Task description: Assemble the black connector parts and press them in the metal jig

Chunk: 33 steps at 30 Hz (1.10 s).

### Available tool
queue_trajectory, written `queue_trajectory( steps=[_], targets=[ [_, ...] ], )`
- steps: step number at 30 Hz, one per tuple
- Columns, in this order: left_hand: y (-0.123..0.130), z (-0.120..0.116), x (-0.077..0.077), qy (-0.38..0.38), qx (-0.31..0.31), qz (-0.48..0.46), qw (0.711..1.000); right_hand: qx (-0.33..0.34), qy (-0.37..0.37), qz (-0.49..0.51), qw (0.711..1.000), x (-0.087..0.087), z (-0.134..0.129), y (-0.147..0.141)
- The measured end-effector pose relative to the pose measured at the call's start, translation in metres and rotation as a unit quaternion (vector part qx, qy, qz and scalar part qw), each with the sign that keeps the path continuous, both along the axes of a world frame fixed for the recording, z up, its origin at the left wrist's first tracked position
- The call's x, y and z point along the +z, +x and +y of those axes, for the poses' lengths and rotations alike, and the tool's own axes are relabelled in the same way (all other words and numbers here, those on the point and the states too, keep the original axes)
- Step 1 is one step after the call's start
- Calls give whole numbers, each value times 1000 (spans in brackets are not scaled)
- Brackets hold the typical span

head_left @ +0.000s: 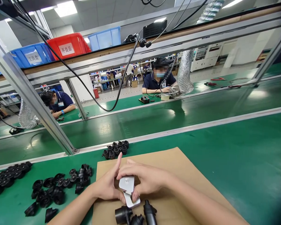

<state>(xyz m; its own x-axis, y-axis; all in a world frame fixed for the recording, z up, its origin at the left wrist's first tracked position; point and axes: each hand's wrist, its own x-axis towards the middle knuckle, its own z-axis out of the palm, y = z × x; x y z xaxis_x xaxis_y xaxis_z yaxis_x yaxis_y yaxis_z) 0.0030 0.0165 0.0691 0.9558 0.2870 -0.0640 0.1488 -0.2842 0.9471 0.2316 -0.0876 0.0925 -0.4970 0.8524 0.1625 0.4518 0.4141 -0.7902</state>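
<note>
Over a sheet of cardboard (168, 175), both of my hands meet around a small white plastic piece (127, 184). It shows two blocky parts with rounded corners, one above the other, and a small bump on the upper face. My right hand (147, 179) pinches it between thumb and fingers from the right. From the left, my left hand (109, 186) has its thumb against the lower part, while its index finger points up. Its other fingers are largely hidden. Just below the hands lie black plastic fittings (123, 215) and a black cylindrical part (150, 212).
Loose black round parts (52, 190) spread over the green bench at left, with more (10, 176) at the far left. A small cluster (115, 149) stands behind the cardboard. A metal post (44, 103) and hanging cable (112, 107) are ahead. Two co-workers sit opposite.
</note>
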Motion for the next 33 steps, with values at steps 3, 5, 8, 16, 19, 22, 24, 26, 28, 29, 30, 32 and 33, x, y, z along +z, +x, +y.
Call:
queue_trajectory(
  steps=[3,5,8,16,19,22,24,26,28,29,30,32,33],
  targets=[
    [1,-1,-2,17,4,-10,1000,-10,13,-21,1000,1,-2,-3],
    [2,-3,-5,12,11,-23,1000,-16,19,-30,999,2,-4,-5],
    [3,-7,-10,14,39,-33,999,-35,35,-37,998,1,-7,-5],
    [8,-26,-10,60,128,-39,989,-89,62,-16,994,-6,-14,-10],
    [8,-33,-13,52,158,-47,985,-104,66,-21,992,-5,-16,-12],
    [7,-35,-21,69,185,-61,978,-102,67,-28,992,-1,-18,-11],
    [7,-34,-28,94,203,-77,972,-98,71,-22,992,3,-20,-11],
    [9,-31,-34,114,226,-95,963,-120,82,-8,989,4,-21,-13],
    [10,-28,-37,141,249,-101,953,-161,92,5,983,5,-22,-16],
    [10,-27,-37,157,255,-100,949,-181,92,12,979,4,-22,-17],
    [10,-27,-37,174,256,-99,946,-201,89,20,975,4,-22,-17],
    [10,-26,-35,204,240,-105,943,-246,81,28,966,3,-23,-14],
    [10,-26,-34,217,227,-114,942,-271,80,21,959,2,-24,-10]
  ],
)
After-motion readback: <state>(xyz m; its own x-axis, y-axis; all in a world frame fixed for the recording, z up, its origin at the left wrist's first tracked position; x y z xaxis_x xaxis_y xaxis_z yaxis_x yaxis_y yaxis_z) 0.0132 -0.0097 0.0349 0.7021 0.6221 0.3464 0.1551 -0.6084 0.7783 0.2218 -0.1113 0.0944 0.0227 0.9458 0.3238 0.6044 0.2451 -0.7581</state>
